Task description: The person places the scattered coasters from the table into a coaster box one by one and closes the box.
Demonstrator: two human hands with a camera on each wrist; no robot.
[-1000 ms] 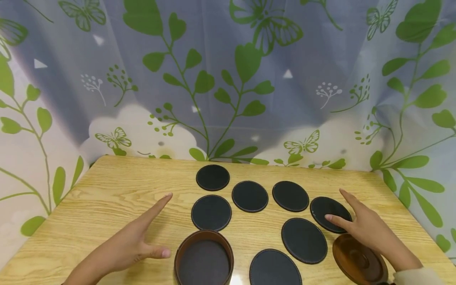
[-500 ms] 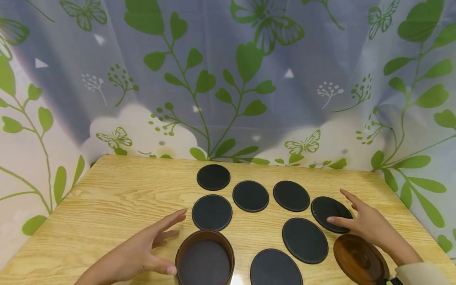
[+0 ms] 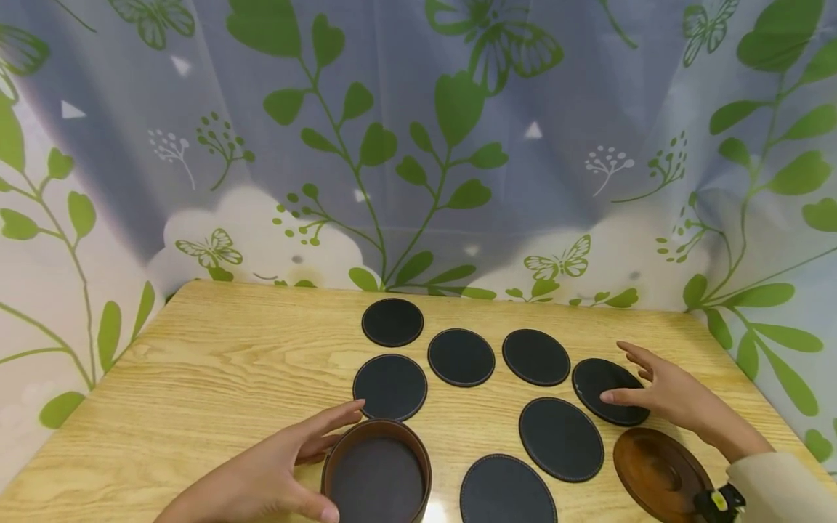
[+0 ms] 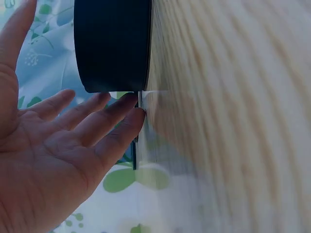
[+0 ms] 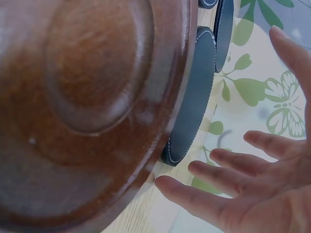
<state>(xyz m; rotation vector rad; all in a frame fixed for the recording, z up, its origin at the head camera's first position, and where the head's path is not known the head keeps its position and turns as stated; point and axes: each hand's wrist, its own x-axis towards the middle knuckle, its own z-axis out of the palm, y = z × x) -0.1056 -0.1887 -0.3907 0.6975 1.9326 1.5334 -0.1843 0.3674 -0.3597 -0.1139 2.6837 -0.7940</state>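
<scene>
My left hand [image 3: 281,465] is beside a round dark box [image 3: 379,479] with a brown inner wall, thumb near its front and fingers at its far left side. In the left wrist view the box [image 4: 114,46] stands by spread fingers. Over the rightmost black round coaster [image 3: 598,381] hovers my right hand [image 3: 673,392], fingers extended, its thumb overlapping the coaster. A brown, glossy round dish [image 3: 644,461] with a ringed centre lies below that hand; it fills much of the right wrist view, with the right hand [image 5: 252,179] apart from it.
Several more black stitched coasters lie flat across the wooden table, among them one behind the box [image 3: 390,388], one at the far side [image 3: 392,322] and one in front [image 3: 506,490]. A patterned curtain [image 3: 405,181] hangs behind the table's far edge.
My left hand has moved right and toward the box, its fingers and thumb coming to the box's left side. The right hand stays nearly in place over the coaster.
</scene>
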